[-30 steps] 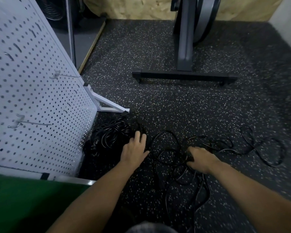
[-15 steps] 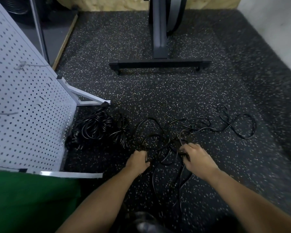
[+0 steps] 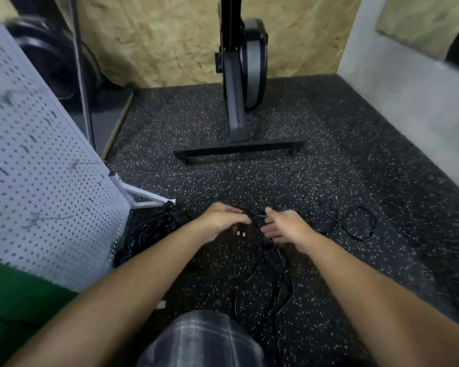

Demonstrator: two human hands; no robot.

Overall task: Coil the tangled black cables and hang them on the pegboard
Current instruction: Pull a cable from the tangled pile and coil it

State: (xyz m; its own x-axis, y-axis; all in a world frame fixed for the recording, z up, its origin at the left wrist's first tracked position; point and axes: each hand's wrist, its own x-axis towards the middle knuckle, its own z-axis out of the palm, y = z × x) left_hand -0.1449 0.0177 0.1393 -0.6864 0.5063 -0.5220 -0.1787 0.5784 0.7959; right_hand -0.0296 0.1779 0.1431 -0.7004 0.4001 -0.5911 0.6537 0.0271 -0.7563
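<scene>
Left hand (image 3: 223, 221) closed around black cable (image 3: 281, 271) above speckled floor (image 3: 329, 165); right hand (image 3: 284, 227) alongside, fingers (image 3: 269, 230) spread. Second bundle (image 3: 146, 231) lay beside pegboard (image 3: 45, 194).

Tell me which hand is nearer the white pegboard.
Left. The left hand is beside the pegboard, past the cable bundle at its foot; the right hand is farther out.

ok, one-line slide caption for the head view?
Both hands lift a black cable off the speckled floor beside the white pegboard.
</scene>
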